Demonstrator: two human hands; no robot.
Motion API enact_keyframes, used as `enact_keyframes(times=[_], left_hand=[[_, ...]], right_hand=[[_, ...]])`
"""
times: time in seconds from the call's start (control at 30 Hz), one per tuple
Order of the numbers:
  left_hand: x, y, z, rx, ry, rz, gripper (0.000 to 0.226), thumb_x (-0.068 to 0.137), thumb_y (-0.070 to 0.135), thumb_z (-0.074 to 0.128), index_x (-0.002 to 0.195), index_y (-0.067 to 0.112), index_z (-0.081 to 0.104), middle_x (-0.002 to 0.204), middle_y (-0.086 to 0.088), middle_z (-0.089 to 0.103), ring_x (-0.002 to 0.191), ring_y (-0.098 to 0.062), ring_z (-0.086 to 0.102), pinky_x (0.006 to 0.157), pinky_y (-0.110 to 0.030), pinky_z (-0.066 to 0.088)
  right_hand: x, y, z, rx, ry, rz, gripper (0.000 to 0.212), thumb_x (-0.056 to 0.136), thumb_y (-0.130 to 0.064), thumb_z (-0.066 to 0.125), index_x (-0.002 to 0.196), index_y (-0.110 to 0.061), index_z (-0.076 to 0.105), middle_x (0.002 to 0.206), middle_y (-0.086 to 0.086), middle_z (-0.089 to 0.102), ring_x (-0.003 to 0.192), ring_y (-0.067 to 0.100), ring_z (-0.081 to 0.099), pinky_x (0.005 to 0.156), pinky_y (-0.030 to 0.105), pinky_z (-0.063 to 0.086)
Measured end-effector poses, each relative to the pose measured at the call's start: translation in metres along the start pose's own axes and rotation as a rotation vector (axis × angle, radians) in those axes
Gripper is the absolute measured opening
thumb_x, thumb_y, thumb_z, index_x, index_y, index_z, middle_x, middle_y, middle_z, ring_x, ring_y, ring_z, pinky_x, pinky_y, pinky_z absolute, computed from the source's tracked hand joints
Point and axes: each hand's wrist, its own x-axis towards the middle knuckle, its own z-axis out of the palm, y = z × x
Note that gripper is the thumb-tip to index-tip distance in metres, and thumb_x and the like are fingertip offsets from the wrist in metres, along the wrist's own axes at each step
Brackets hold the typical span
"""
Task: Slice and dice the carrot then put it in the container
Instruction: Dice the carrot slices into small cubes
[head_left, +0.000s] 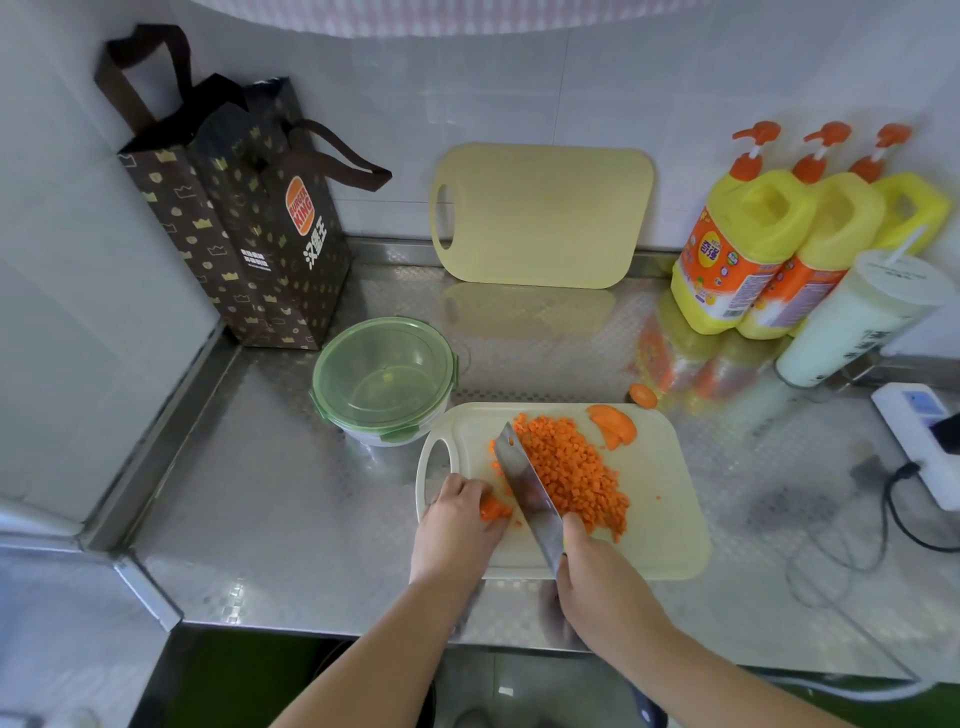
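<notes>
A pale cutting board (660, 499) lies on the steel counter. A heap of diced carrot (571, 470) covers its middle, and a few carrot slices (615, 426) lie at its far edge. My left hand (460, 525) holds down a small carrot piece (493, 509) at the board's left side with curled fingers. My right hand (597, 566) grips the handle of a cleaver (527, 483); its blade stands between the carrot piece and the heap. A round container with a green lid (384, 379) sits just left of the board, lid on.
A carrot end (644, 395) lies on the counter beyond the board. A second cutting board (540, 213) leans on the wall. A brown paper bag (244, 218) stands back left; yellow soap bottles (753, 249), a white cup (857, 322) and a power strip (919, 436) stand right.
</notes>
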Motion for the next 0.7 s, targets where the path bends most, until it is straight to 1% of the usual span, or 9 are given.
enact_keyframes(times=[0.17,0.3,0.33,0.4,0.47,0.53,0.6,0.67,0.7], left_hand=[[-0.002,-0.001,-0.003,0.025,0.003,0.021,0.041,0.084,0.043,0.064,0.119,0.024,0.055,0.118,0.007,0.047,0.1,-0.021,0.058,0.085,-0.033,0.048],[-0.008,0.0,-0.006,0.186,0.043,0.152,0.039,0.085,0.042,0.062,0.12,0.028,0.054,0.12,0.005,0.044,0.111,-0.017,0.049,0.093,-0.028,0.042],[-0.01,0.001,-0.004,0.251,0.07,0.223,0.037,0.081,0.04,0.067,0.114,0.028,0.057,0.115,0.004,0.046,0.107,-0.018,0.051,0.09,-0.03,0.044],[-0.011,0.004,0.0,0.35,0.074,0.304,0.04,0.063,0.038,0.081,0.096,0.025,0.063,0.099,0.002,0.054,0.088,-0.021,0.059,0.073,-0.032,0.051],[-0.006,0.009,0.002,0.407,0.08,0.296,0.045,0.048,0.038,0.088,0.083,0.024,0.064,0.087,0.002,0.057,0.075,-0.02,0.061,0.06,-0.031,0.051],[-0.001,0.017,0.002,0.41,0.098,0.262,0.045,0.044,0.037,0.09,0.078,0.022,0.064,0.083,0.002,0.058,0.07,-0.02,0.061,0.057,-0.03,0.05],[0.003,0.024,0.002,0.405,0.121,0.23,0.036,0.061,0.035,0.083,0.088,0.019,0.064,0.094,-0.001,0.058,0.082,-0.024,0.061,0.069,-0.034,0.05],[0.006,0.03,0.004,0.365,0.071,0.18,0.033,0.084,0.036,0.062,0.112,0.018,0.057,0.118,-0.002,0.049,0.109,-0.026,0.051,0.091,-0.035,0.041],[0.006,0.03,0.005,0.323,0.048,0.15,0.035,0.088,0.038,0.056,0.118,0.02,0.053,0.124,0.0,0.045,0.115,-0.024,0.046,0.096,-0.033,0.037]], right_hand=[[0.002,0.007,-0.005,-0.092,0.013,-0.04,0.025,0.098,-0.015,0.034,0.123,-0.013,0.036,0.066,-0.01,0.035,0.052,0.005,0.034,0.044,0.025,0.023],[0.003,0.006,-0.009,-0.111,0.015,-0.066,0.025,0.099,-0.018,0.034,0.124,-0.018,0.035,0.069,-0.009,0.038,0.056,0.009,0.038,0.044,0.024,0.024],[0.003,0.007,-0.01,-0.106,0.02,-0.067,0.026,0.099,-0.018,0.033,0.126,-0.018,0.034,0.071,-0.007,0.04,0.058,0.013,0.041,0.044,0.023,0.024],[0.005,0.007,-0.011,-0.102,0.028,-0.064,0.032,0.1,-0.019,0.033,0.132,-0.018,0.031,0.076,-0.004,0.045,0.064,0.016,0.045,0.045,0.022,0.026],[0.005,0.008,-0.012,-0.094,0.028,-0.058,0.035,0.1,-0.019,0.033,0.135,-0.018,0.029,0.077,-0.004,0.046,0.064,0.015,0.045,0.046,0.022,0.028],[0.006,0.009,-0.013,-0.087,0.034,-0.054,0.031,0.1,-0.019,0.034,0.131,-0.018,0.032,0.07,-0.008,0.041,0.058,0.011,0.042,0.045,0.024,0.027],[0.006,0.009,-0.015,-0.09,0.039,-0.049,0.027,0.1,-0.019,0.034,0.127,-0.018,0.034,0.066,-0.01,0.036,0.056,0.009,0.04,0.045,0.024,0.026],[0.005,0.011,-0.018,-0.091,0.039,-0.046,0.026,0.1,-0.02,0.033,0.126,-0.017,0.034,0.066,-0.011,0.034,0.058,0.01,0.039,0.045,0.024,0.025],[0.005,0.012,-0.02,-0.097,0.041,-0.045,0.025,0.1,-0.02,0.033,0.125,-0.017,0.034,0.065,-0.011,0.034,0.056,0.007,0.038,0.045,0.023,0.025]])
